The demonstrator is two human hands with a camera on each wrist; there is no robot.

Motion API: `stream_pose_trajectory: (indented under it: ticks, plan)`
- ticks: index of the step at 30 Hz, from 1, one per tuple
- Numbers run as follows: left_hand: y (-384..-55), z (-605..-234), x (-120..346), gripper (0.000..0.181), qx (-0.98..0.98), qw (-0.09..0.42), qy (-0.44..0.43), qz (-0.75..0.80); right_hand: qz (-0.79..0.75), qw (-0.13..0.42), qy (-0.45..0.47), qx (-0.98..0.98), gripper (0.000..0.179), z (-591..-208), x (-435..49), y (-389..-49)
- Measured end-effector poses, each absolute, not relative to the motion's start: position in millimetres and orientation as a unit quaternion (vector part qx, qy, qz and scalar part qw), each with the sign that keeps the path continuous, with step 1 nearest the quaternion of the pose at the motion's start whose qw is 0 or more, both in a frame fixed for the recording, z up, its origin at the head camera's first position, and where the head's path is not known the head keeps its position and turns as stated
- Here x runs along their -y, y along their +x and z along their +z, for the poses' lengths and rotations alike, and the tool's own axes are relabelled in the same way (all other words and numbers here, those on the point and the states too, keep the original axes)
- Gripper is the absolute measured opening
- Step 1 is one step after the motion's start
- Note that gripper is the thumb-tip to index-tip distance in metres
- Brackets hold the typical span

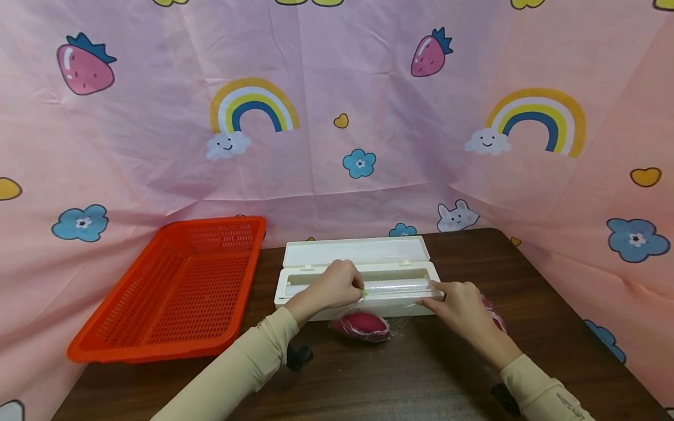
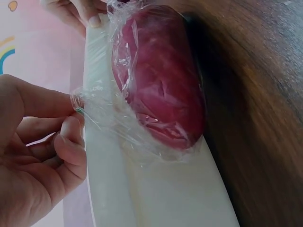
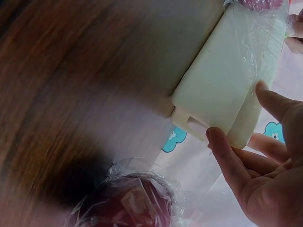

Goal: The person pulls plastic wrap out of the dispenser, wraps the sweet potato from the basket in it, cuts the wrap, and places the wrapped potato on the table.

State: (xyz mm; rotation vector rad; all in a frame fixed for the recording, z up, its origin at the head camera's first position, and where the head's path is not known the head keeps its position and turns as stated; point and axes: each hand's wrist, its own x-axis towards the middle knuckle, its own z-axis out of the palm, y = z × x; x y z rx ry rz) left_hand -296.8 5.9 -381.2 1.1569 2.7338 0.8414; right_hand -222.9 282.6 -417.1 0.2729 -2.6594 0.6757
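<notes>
A white cling film box point(image 1: 350, 310) with its lid point(image 1: 358, 251) raised stands on the table, a roll of cling film point(image 1: 397, 286) inside. My left hand point(image 1: 337, 286) pinches the small green slide cutter point(image 1: 365, 293) at the box's front edge, with crumpled film around the fingertips. My right hand point(image 1: 463, 307) grips the right end of the box, thumb on its front point(image 3: 272, 99). Against the box front lies a dark red oblong item point(image 2: 163, 78) wrapped in cling film. Film stretches from it across the box.
An orange-red plastic basket point(image 1: 239, 304) stands on the left of the dark wooden table point(image 1: 368, 380). Another film-wrapped dark red item point(image 3: 137, 203) lies beside my right hand, partly hidden in the head view. A patterned pink cloth point(image 1: 326, 164) hangs behind and at the sides.
</notes>
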Motion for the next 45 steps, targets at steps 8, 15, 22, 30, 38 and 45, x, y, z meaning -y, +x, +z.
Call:
stream_pose_trajectory:
  ticks: [8,15,22,30,38,45]
  plan:
    - [-298.9,-381.6,-14.1,0.018,-0.891,0.037,0.360,0.274,0.241,0.180,0.092,0.949,0.055,-415.5,-286.6,-223.3]
    - [-296.9,-382.2,-26.9,0.022,-0.883,0.042,0.370,0.287,0.248,0.185,0.088,0.947,0.054,-415.4,-287.0,-223.9]
    - [-293.8,-380.8,-48.8,0.022,-0.886,0.037,0.366,0.283,0.259,0.177,0.097,0.945,0.052,-417.4,-279.0,-227.3]
    - [-296.0,-381.3,-73.5,0.017,-0.886,0.017,0.365,0.285,0.254,0.183,0.113,0.943,0.046,-413.3,-278.9,-230.6]
    - [-296.3,-386.2,-87.2,0.017,-0.882,0.021,0.366,0.297,0.252,0.186,0.101,0.944,0.043,-414.8,-286.4,-229.6]
    - [-296.8,-388.5,-94.2,0.019,-0.875,0.031,0.372,0.308,0.247,0.187,0.102,0.945,0.040,-415.8,-291.8,-228.4]
